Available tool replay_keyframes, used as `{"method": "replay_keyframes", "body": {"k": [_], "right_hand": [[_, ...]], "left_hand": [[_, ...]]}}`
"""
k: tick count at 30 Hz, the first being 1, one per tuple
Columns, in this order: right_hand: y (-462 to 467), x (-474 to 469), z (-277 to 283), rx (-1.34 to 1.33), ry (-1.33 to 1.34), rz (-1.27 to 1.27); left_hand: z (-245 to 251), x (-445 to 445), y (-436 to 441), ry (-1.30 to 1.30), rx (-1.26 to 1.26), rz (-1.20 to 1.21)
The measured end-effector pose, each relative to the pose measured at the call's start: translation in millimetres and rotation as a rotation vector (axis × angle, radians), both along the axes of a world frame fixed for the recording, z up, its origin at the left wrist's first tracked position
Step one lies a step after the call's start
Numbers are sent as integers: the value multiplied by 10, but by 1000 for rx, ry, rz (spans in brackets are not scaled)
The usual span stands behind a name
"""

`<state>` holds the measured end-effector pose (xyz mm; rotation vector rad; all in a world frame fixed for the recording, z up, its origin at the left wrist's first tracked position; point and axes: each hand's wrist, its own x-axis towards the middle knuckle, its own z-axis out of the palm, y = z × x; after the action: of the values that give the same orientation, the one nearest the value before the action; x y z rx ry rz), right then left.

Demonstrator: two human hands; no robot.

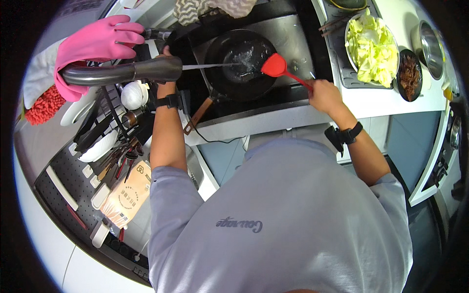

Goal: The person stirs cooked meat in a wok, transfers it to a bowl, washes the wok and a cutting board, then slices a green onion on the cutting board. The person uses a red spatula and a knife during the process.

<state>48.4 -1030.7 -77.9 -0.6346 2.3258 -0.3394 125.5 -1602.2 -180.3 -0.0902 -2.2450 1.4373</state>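
Observation:
In the sink (293, 36) sits a black wok (227, 82), its wooden handle (199, 115) pointing toward me. Water runs from the dark metal faucet (157, 69) into the wok. My right hand (326, 96) grips the handle of a red spatula (274, 65), whose head is over the wok's right side. Partly hidden by the faucet head, my left hand (166, 53) is raised beside it; whether it grips the faucet cannot be made out.
Right of the sink are a bowl of cut cabbage (373, 51), a black dish of dark brown food (409, 75), a metal bowl (430, 51) and chopsticks (331, 27). Pink rubber gloves (95, 40) and a dish rack with dishes (99, 146) stand left. Patterned cloth (234, 7) lies behind.

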Motion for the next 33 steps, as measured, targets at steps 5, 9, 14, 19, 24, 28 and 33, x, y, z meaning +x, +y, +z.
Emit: {"method": "replay_keyframes", "body": {"k": [5,9,14,19,24,28,33], "right_hand": [[-163,-51,-111,21,-81,73],[-521,-63,-416,94,-137,109],[-1204,1,-986,-106,-222,-113],[-1639,294,-888,-463,-1056,-753],[-1496,274,-488,-121,-1054,-272],[-1615,129,-529,-230,-1227,-637],[-1773,78,-766,-558,-1381,-1282]], "left_hand": [[152,-23,-100,-11,354,-17],[687,496,771,-100,1634,539],[728,1274,1754,-829,1526,917],[503,1521,1661,-854,1554,815],[330,1563,1578,-867,1634,780],[293,1565,1620,-862,1654,823],[294,1476,1607,-902,1647,928]]}}
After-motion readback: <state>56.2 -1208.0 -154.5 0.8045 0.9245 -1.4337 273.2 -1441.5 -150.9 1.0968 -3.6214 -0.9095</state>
